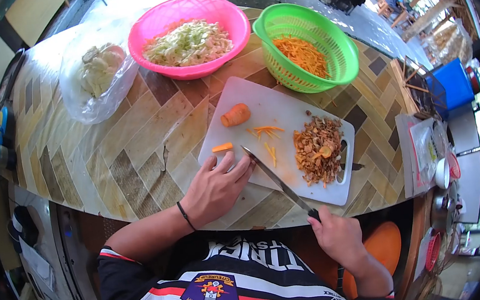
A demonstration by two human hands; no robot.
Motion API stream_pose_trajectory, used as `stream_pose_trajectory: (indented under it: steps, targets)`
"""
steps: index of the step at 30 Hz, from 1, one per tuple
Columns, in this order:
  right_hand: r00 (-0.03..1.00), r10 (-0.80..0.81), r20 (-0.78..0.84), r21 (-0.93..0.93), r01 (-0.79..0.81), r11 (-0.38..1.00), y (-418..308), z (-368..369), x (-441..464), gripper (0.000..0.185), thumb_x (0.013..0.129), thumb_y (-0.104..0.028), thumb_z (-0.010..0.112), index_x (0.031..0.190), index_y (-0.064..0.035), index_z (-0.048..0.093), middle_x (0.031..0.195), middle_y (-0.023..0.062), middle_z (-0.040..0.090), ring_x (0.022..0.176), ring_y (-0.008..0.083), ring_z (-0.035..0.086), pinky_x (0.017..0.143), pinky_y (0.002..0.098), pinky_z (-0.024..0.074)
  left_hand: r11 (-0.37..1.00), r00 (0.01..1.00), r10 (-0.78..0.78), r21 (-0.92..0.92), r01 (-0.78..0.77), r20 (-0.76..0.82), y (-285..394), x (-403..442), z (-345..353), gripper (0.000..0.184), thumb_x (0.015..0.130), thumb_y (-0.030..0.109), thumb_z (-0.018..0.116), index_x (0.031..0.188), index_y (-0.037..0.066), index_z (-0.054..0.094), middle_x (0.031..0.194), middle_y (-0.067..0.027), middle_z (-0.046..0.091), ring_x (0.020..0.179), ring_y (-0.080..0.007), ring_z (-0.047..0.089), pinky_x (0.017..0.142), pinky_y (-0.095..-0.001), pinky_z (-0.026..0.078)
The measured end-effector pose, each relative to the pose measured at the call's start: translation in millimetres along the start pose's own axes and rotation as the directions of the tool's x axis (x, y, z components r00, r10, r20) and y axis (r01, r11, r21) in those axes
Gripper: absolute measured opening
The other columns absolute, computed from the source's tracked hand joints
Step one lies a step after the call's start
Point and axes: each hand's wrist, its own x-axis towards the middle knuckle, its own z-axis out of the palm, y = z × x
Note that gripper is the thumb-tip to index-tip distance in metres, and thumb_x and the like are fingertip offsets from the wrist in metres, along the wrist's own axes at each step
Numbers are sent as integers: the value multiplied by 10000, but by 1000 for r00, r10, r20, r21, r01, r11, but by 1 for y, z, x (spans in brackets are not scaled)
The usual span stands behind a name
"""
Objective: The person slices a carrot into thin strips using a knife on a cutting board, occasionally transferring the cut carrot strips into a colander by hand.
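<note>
My right hand (337, 232) is wrapped round the black handle of a kitchen knife (282, 186). Its blade points up and left across the white cutting board (234, 97), with the tip beside the fingers of my left hand (217, 187). Those fingers are bent and pressed down on the board; whatever lies under them is hidden. Just past the fingertips is a small cut piece of carrot (222, 147). A carrot chunk (235, 115) lies farther up the board, near several thin carrot strips (265, 130). A heap of brownish peelings (319, 150) covers the board's right side.
A pink basket (195, 71) holds shredded cabbage (189, 43). To its right, a green colander (338, 50) contains shredded carrot (301, 55). A clear plastic bag (84, 108) with a cabbage (101, 68) sits at the left. The table's near edge runs along my body.
</note>
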Motion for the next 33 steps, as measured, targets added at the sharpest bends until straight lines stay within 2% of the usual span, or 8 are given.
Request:
stream_pose_trajectory:
  steps: [6, 9, 12, 16, 19, 20, 27, 33]
  targets:
    - [997, 67, 42, 26, -68, 997, -9, -16, 2, 328, 970, -404, 551, 850, -101, 519, 519, 94, 601, 462, 305, 625, 417, 420, 480, 999, 1000, -20, -42, 20, -5, 4, 4, -6, 558, 705, 78, 672, 1260, 65, 618, 1227, -16, 557, 1099, -204, 532, 829, -359, 422]
    - [989, 107, 100, 43, -112, 993, -11, -27, -7, 331, 976, -402, 535, 858, -92, 523, 522, 109, 606, 472, 321, 633, 427, 436, 489, 994, 999, -29, -110, 28, -12, -1, 4, -12, 513, 698, 58, 669, 1210, 72, 639, 1182, -12, 586, 1049, -202, 554, 822, -364, 421]
    - [985, 116, 125, 59, -124, 991, -9, -36, -6, 333, 978, -401, 525, 876, -84, 532, 530, 121, 610, 486, 333, 638, 439, 450, 496, 985, 990, -134, -119, 129, -35, -9, 6, -25, 431, 707, 56, 659, 1137, 77, 657, 1126, -7, 611, 1013, -197, 568, 826, -362, 419]
    - [984, 106, 146, 54, -114, 992, -9, -44, -4, 332, 981, -397, 516, 900, -76, 542, 548, 132, 618, 510, 347, 646, 458, 462, 503, 985, 988, -152, -78, 152, 4, -19, 16, -36, 372, 712, 62, 652, 1083, 93, 663, 1078, -3, 612, 1008, -189, 569, 836, -356, 417]
    - [981, 120, 150, 58, -130, 990, -15, -43, -5, 334, 984, -396, 508, 904, -74, 542, 560, 136, 624, 527, 355, 652, 469, 470, 507, 994, 995, -78, -69, 82, 56, -17, 18, -27, 386, 711, 72, 656, 1097, 91, 658, 1087, 2, 607, 1002, -186, 566, 832, -353, 421]
    - [980, 131, 152, 60, -142, 988, -16, -43, -6, 334, 985, -396, 506, 904, -74, 542, 564, 137, 626, 533, 358, 654, 472, 472, 508, 996, 998, -52, -76, 54, 28, -17, 15, -19, 419, 702, 78, 671, 1120, 85, 649, 1122, -1, 601, 1000, -185, 562, 823, -350, 427]
    - [978, 150, 145, 99, -165, 981, -20, -34, -8, 334, 984, -399, 506, 912, -74, 531, 561, 145, 625, 528, 374, 650, 475, 500, 511, 992, 996, -67, -112, 61, -52, -15, 6, -7, 525, 691, 89, 695, 1212, 89, 630, 1181, -19, 579, 1015, -192, 553, 814, -358, 426]
    - [960, 191, 206, 91, -213, 973, -26, -35, -7, 331, 981, -399, 512, 913, -75, 523, 562, 147, 625, 529, 383, 647, 480, 505, 513, 993, 998, -59, -101, 58, -2, -12, 5, -9, 538, 708, 134, 701, 1239, 103, 619, 1149, -16, 541, 1035, -192, 523, 820, -367, 407]
